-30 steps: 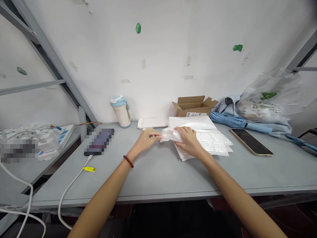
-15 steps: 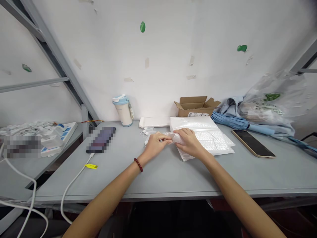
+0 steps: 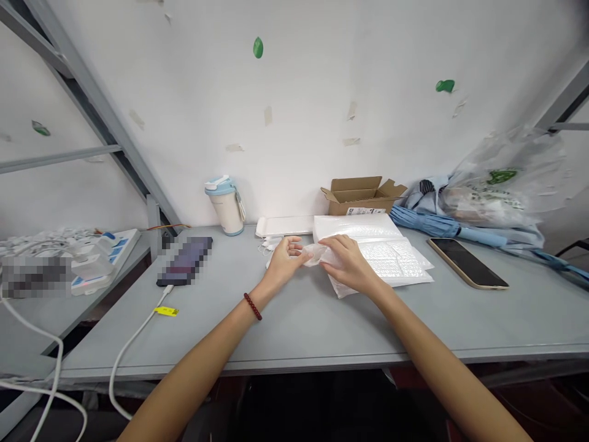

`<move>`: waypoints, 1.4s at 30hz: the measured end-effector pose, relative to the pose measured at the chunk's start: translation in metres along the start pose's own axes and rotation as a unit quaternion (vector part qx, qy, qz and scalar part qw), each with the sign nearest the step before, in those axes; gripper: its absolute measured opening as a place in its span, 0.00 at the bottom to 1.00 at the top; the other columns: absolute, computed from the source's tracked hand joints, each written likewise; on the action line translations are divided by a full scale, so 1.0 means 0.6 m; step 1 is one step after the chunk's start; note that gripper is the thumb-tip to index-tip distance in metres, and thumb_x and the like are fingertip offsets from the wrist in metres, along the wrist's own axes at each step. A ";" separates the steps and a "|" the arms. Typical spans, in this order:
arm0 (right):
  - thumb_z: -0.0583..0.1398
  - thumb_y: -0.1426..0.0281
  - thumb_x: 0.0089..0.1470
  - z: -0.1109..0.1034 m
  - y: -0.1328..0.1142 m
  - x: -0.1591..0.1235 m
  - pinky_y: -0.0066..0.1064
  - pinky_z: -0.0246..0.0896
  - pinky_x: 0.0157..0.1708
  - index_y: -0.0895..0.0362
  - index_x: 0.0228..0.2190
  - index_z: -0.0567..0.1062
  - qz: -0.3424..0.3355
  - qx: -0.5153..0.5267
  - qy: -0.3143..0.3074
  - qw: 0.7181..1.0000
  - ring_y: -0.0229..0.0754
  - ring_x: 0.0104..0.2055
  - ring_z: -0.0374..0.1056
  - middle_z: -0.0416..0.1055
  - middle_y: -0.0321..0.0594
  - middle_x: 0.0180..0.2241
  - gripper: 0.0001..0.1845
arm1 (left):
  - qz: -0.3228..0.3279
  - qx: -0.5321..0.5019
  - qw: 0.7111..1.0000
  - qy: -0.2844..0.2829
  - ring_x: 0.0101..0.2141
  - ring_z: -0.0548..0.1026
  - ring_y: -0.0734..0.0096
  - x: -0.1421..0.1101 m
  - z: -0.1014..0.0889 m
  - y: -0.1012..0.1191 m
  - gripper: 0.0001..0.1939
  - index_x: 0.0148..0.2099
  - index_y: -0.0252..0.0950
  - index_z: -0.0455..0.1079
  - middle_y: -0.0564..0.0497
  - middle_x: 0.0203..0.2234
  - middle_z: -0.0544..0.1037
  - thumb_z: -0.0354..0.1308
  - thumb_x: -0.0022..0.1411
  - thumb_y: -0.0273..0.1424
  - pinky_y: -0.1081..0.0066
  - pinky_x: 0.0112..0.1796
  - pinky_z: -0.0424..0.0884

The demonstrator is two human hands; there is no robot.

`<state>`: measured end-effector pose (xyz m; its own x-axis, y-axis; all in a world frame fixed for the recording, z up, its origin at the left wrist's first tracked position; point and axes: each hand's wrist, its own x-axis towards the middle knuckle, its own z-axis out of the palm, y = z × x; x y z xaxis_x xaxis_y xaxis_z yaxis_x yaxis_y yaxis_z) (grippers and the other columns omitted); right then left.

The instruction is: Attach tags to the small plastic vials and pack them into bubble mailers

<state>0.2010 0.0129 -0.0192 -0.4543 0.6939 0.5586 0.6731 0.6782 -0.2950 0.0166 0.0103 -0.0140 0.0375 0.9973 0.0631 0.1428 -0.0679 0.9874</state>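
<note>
A crumpled piece of translucent plastic wrapping [image 3: 314,254] is held above the table by my right hand [image 3: 348,263], whose fingers and thumb close around its right end. My left hand [image 3: 282,260], with a dark red bead bracelet on its wrist, is at the other end. Its fingers are loosely curled and apart from the thumb, and the thumb tip touches or nearly touches the plastic. White bubble mailers [image 3: 391,261] lie flat beneath and beyond my right hand. Small white items [image 3: 271,244] sit behind my left hand, mostly hidden.
Along the wall stand a cream and blue cup [image 3: 226,207], a flat white box [image 3: 285,226] and an open cardboard box [image 3: 361,199]. A blue umbrella [image 3: 427,222] and a plastic bag [image 3: 501,190] lie at right, near a phone [image 3: 467,263]. Another phone [image 3: 186,261] is cabled at left.
My left fingers have loosened from their pinch on the plastic and spread upward. My right hand keeps its grip. The whole view has shifted slightly.
</note>
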 end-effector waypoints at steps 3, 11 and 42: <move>0.56 0.68 0.51 0.002 0.001 0.000 0.41 0.55 0.44 0.54 0.45 0.68 0.002 0.014 0.005 1.000 0.50 0.46 0.62 0.69 0.45 0.44 0.18 | -0.044 -0.022 0.999 -0.006 0.37 0.73 0.68 -0.005 0.000 0.005 0.26 0.51 0.32 0.62 0.40 0.45 0.71 0.65 0.50 0.32 0.72 0.30 0.70; 0.57 0.70 0.49 -0.005 -0.010 0.000 0.39 0.58 0.43 0.55 0.44 0.68 -0.030 0.037 0.020 0.999 0.47 0.45 0.63 0.69 0.45 0.42 0.17 | -0.088 -0.114 0.978 -0.153 0.27 0.71 0.74 -0.006 -0.004 -0.005 0.13 0.31 0.30 0.74 0.48 0.26 0.74 0.68 0.45 0.34 0.73 0.28 0.65; 0.48 0.87 0.47 0.018 -0.023 -0.004 0.54 0.45 0.53 0.56 0.54 0.64 -0.075 -0.230 0.021 0.970 0.51 0.61 0.52 0.57 0.50 0.60 0.34 | -0.067 -0.193 0.978 -0.039 0.28 0.73 0.71 -0.009 0.004 -0.003 0.11 0.36 0.34 0.73 0.49 0.29 0.77 0.63 0.50 0.33 0.75 0.27 0.68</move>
<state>0.1867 0.0046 -0.0247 -0.5499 0.5786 0.6024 0.7946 0.5847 0.1636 0.0184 0.0050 -0.0164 0.1216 0.9903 -0.0673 -0.2314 0.0942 0.9683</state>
